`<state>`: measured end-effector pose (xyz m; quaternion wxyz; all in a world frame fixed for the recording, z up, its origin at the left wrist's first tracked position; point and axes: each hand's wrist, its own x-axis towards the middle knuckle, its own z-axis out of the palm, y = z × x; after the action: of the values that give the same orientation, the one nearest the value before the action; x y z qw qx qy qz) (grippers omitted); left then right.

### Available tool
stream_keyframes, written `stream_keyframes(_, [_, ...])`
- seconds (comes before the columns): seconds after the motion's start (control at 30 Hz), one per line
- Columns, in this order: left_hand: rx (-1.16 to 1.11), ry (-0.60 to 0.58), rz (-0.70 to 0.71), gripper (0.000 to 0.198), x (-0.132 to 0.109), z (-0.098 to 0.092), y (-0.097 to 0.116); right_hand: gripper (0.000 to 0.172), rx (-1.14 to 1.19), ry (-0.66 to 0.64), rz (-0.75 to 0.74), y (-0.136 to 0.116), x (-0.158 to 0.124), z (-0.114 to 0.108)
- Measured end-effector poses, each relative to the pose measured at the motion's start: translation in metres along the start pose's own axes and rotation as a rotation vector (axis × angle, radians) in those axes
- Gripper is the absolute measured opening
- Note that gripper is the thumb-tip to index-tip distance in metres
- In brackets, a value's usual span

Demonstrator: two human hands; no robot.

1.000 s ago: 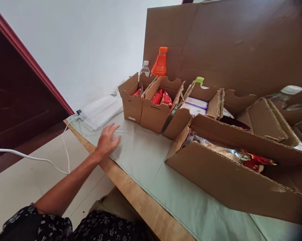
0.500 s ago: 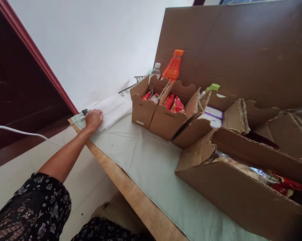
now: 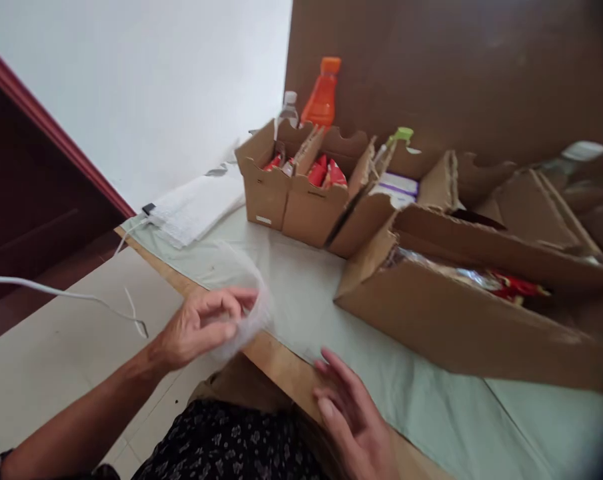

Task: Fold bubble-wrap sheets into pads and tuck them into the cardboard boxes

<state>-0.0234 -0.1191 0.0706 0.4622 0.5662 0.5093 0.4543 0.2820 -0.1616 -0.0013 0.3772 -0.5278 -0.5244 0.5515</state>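
My left hand [image 3: 206, 323] pinches a thin, see-through sheet of bubble wrap [image 3: 259, 310] between thumb and fingers. The sheet curls upward over the table's front edge and is blurred by motion. To the right, my right hand [image 3: 354, 417] is at the table edge, fingers apart and holding nothing. A white stack of bubble wrap [image 3: 194, 207] lies at the table's far left corner, with a small black object [image 3: 148, 209] beside it.
Cardboard boxes [image 3: 309, 207] with red packets stand at the back, and a longer cardboard box [image 3: 456, 320] is nearer on the right. Behind them rise an orange bottle [image 3: 322, 97] and a clear bottle [image 3: 289, 112]. A white cable [image 3: 56, 290] hangs at the left.
My left hand has come back from the stack toward me, bringing a sheet of bubble wrap. My right hand has entered the view. The camera view has shifted.
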Motion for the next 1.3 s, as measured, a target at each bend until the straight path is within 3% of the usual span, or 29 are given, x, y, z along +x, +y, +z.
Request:
stream_keyframes(0.07, [-0.327, -0.303, -0.109, 0.037, -0.017, 0.025, -0.002, 0.063, 0.287, -0.037, 0.113, -0.011, 0.006, 0.022])
stream_keyframes(0.13, [-0.524, -0.565, -0.202, 0.048, -0.023, 0.045, -0.002, 0.070, 0.510, -0.067, 0.190, -0.018, 0.008, 0.027])
stream_keyframes(0.23, [-0.563, -0.885, -0.278, 0.055, -0.021, 0.067, -0.001, 0.074, 0.671, -0.032, 0.226, -0.022, 0.003, 0.012])
stream_keyframes(0.3, [-0.509, -0.983, -0.309, 0.052, -0.013, 0.074, -0.004, 0.072, 0.695, 0.090, 0.188, -0.023, -0.005, -0.009])
stream_keyframes(0.37, [-0.388, -0.919, -0.334, 0.044, 0.000, 0.078, -0.006, 0.067, 0.654, 0.261, 0.108, -0.024, -0.015, -0.034])
stream_keyframes(0.53, [0.195, -0.471, -0.215, 0.030, 0.049, 0.089, -0.003, 0.052, 0.273, 0.697, -0.088, -0.020, -0.032, -0.084])
stream_keyframes(0.63, [0.525, -0.354, -0.044, 0.025, 0.077, 0.103, -0.011, 0.051, -0.093, 0.772, -0.084, -0.005, -0.033, -0.098])
stream_keyframes(0.7, [0.737, -0.229, 0.106, 0.032, 0.085, 0.109, -0.022, 0.054, -0.372, 0.802, -0.104, 0.008, -0.035, -0.105])
stream_keyframes(0.83, [0.878, -0.039, 0.404, 0.038, 0.068, 0.112, -0.034, 0.040, -0.724, 0.900, -0.220, 0.017, -0.046, -0.116])
stream_keyframes(0.9, [0.853, -0.077, 0.508, 0.034, 0.050, 0.118, -0.030, 0.031, -0.781, 0.856, -0.308, 0.009, -0.045, -0.112])
stream_keyframes(0.97, [0.820, -0.205, 0.590, 0.033, 0.035, 0.130, -0.025, 0.029, -0.803, 0.714, -0.422, -0.004, -0.033, -0.098])
stream_keyframes(1.07, [0.821, -0.414, 0.657, 0.032, 0.026, 0.148, -0.025, 0.031, -0.862, 0.385, -0.531, -0.016, -0.005, -0.068])
stream_keyframes(1.13, [0.852, -0.472, 0.673, 0.026, 0.030, 0.154, -0.030, 0.033, -0.945, 0.173, -0.522, -0.014, 0.007, -0.059])
stream_keyframes(1.2, [0.864, -0.494, 0.685, 0.024, 0.036, 0.154, -0.037, 0.034, -1.019, 0.065, -0.479, -0.003, 0.002, -0.068])
stream_keyframes(1.3, [0.846, -0.501, 0.708, 0.025, 0.039, 0.150, -0.043, 0.032, -1.075, 0.188, -0.397, 0.014, -0.030, -0.107])
